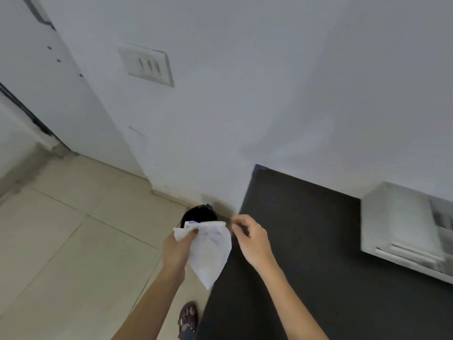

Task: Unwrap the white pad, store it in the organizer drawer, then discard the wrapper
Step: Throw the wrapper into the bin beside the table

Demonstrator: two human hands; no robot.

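Observation:
My left hand (177, 249) pinches the top corner of a thin white wrapper (210, 251), which hangs down loosely over the left edge of the black table (318, 253). Just behind the wrapper, on the floor by the wall, stands a black bin (198, 213), partly hidden by it. My right hand (250, 238) hovers just right of the wrapper with fingers curled, apart from it and holding nothing I can see. The white organizer (402, 229) sits on the table at the far right. No white pad shows.
A white wall with a switch plate (147, 65) rises behind the table. A white door (49, 82) stands at the left. Beige floor tiles (73, 241) spread to the left of the table. A sandalled foot (187, 320) shows at the bottom.

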